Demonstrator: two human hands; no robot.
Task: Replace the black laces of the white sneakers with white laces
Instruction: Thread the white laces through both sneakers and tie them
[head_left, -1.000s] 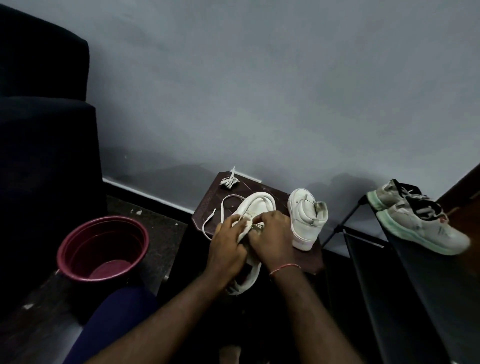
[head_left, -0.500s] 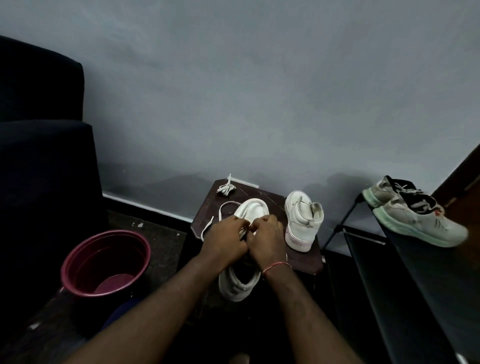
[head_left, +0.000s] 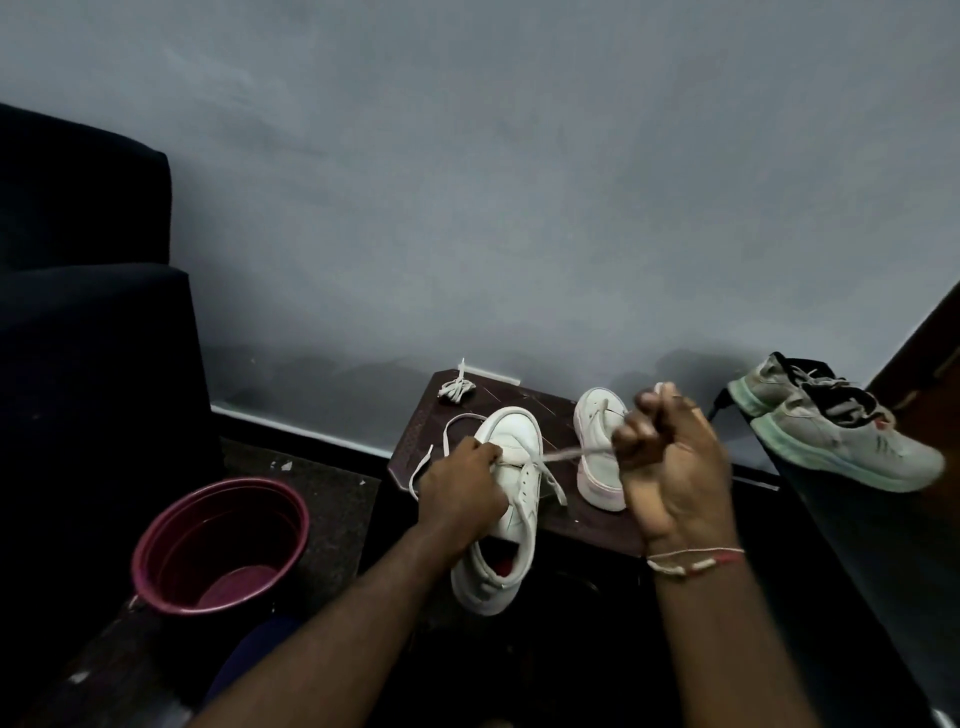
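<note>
The near sneaker (head_left: 511, 525) lies on the dark surface (head_left: 524, 397), toe toward the wall and heel overhanging the edge nearest the person, which puts the eyelet rows directly under both hands. The left hand (head_left: 462, 488) is curled over the forepart and grips the upper beside the eyelets, evidently to hold the shoe against the pull. The right hand (head_left: 670, 467) is closed in a fist around the white lace (head_left: 566, 454), raised clear of the shoe to its right, and the lace runs taut from the eyelets to that fist. This is judged to be slack being drawn through. The other end of the lace trails in a loose loop on the surface to the left of the toe. Only the rows nearest the toe appear threaded and the tongue area toward the heel is open, showing a red lining. No black lace is visible on this shoe. The second sneaker (head_left: 597, 441) stands just beyond, partly behind the right hand, and its lacing cannot be determined. A bundled lace (head_left: 456, 388) lies at the far corner of the surface, presumably held back for that shoe.
</note>
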